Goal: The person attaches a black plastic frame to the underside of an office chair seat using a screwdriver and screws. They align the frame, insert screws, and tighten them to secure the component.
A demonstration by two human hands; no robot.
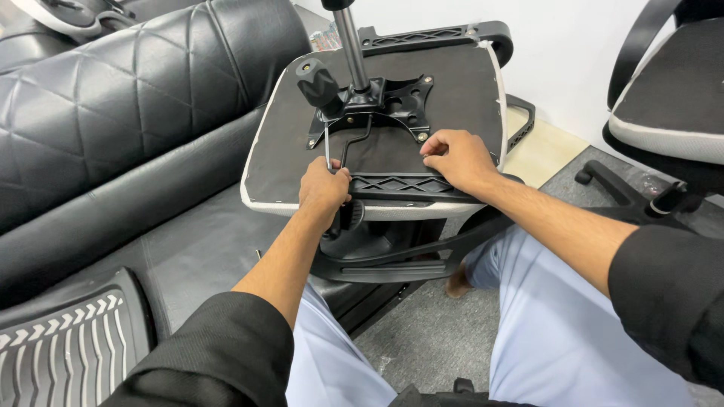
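under both hands, an upturned office chair seat [294, 151], dark underside facing up, pale edge all round, propped on a black leather sofa [113, 113]. left hand [323, 188] closed in a fist around a slim metal hex key [327, 147], shaft standing upright out of the top of the fist, tip up near the near-left corner of the black metal mechanism plate [392, 102]. right hand [456, 157] resting on the seat underside just right of the left hand, fingers curled, fingertips [427, 145] pressed at a small bolt [422, 137] at the near-right corner of the plate; cannot tell whether anything is pinched between them. between the two hands, a black plastic armrest bracket [400, 185] with a cross-ribbed pattern, lying across the near edge of the seat, touched by both hands. beyond the hands, a grey gas lift cylinder [351, 41] rising from the middle of the plate, with a black tension knob [317, 81] sticking out just left of it. farther beyond, a second ribbed bracket [422, 36] along the far edge of the seat. below the hands, black frame bars [392, 264] under the seat, and pale trouser legs [558, 332]. far right of the right hand, another office chair [664, 113] on grey carpet. low and left of the left hand, a ribbed black and white backrest piece [68, 339] on the sofa.
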